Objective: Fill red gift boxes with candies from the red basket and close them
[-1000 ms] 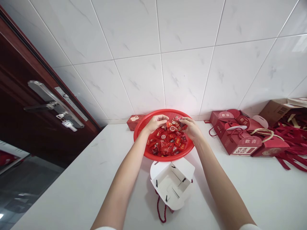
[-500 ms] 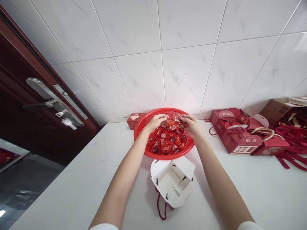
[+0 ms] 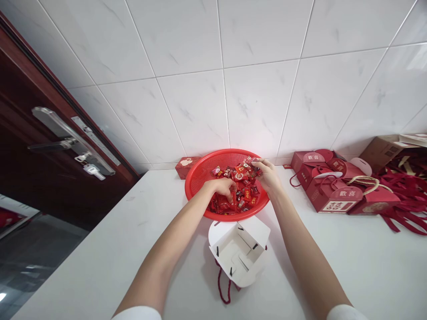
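Note:
A round red plastic basket (image 3: 196, 182) holds a heap of red-wrapped candies (image 3: 247, 194). My left hand (image 3: 224, 187) reaches down into the heap, its fingers bent round a red packet. At the basket's right rim, my right hand (image 3: 267, 174) pinches a patterned red packet (image 3: 250, 163) between thumb and fingers. Just below the basket, toward me, an open box (image 3: 238, 255) shows its white inside, with nothing in it. A dark red cord (image 3: 220, 289) hangs from its left side.
A small red box (image 3: 185, 166) stands behind the basket's left edge. Several closed red gift boxes (image 3: 333, 191) sit to the right, beside a cardboard box (image 3: 382, 153) and red ribbons (image 3: 405, 195). A tiled wall (image 3: 260, 106) rises behind; a door (image 3: 50, 178) is at left.
My left hand has moved down and toward me in the basket, from its back part onto the candies, and its fingers have bent. My right hand has hardly moved.

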`<state>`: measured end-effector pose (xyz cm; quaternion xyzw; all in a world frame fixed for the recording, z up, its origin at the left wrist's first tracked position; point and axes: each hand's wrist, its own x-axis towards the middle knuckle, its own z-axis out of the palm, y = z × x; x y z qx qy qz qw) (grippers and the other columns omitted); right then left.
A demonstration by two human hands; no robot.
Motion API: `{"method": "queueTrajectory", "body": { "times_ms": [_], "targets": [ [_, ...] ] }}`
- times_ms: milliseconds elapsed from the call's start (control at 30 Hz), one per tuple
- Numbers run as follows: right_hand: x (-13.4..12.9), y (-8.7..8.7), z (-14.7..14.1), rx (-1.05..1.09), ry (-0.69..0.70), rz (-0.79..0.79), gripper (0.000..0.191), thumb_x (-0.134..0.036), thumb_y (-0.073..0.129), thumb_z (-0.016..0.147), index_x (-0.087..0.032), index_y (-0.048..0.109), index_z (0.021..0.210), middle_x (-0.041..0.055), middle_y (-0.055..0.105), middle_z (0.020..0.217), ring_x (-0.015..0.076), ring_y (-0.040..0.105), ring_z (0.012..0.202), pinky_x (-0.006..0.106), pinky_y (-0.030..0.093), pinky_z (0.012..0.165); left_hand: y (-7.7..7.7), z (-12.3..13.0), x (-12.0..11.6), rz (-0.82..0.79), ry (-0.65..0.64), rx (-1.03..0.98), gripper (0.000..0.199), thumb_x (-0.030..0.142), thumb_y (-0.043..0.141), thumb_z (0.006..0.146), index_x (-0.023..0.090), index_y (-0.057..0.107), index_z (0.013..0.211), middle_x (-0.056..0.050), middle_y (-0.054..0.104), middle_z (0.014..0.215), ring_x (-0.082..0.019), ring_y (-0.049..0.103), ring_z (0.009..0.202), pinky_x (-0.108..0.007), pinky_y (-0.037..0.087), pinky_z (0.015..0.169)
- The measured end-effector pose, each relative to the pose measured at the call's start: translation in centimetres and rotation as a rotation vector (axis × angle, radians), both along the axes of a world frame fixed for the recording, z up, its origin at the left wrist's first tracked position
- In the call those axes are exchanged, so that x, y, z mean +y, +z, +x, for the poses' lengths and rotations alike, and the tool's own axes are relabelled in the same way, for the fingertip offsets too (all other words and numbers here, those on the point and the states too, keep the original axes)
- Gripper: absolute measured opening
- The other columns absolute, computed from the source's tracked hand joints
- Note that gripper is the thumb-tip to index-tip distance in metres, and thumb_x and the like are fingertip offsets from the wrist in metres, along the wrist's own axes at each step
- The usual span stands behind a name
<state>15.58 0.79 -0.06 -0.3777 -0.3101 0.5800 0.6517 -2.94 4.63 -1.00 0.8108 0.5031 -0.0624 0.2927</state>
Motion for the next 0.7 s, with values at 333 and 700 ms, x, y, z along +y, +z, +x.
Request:
{"method": "queueTrajectory", "body": {
  "times_ms": [333, 700],
  "targets": [
    [0.0, -0.1, 0.0, -0.015, -0.012, 0.011, 0.024, -0.027, 0.081, 0.049, -0.022, 0.065, 0.066, -0.0026, 0.068, 0.071, 0.0158, 0.060, 0.071, 0.026, 0.044, 0.054, 0.6, -1.1, 0.6, 0.343, 0.242, -0.119, 0.052, -0.001, 0.058, 0.068, 0.019, 0.075, 0.112, -0.006, 0.076, 0.103, -0.022, 0.069, 0.098, -0.025, 0.052, 0.084],
    [0.2, -0.4, 0.0, -0.032, -0.005, 0.022, 0.025, -0.030, 0.082, 0.049, -0.023, 0.064, 0.066, -0.0017, 0.070, 0.072, 0.0164, 0.058, 0.068, 0.027, 0.040, 0.053, 0.4, -1.3, 1.1, 0.382, 0.363, -0.272, 0.021, 0.009, 0.061, 0.077, 0.019, 0.079, 0.081, -0.006, 0.079, 0.092, -0.023, 0.073, 0.093, -0.028, 0.054, 0.087]
  ]
}}
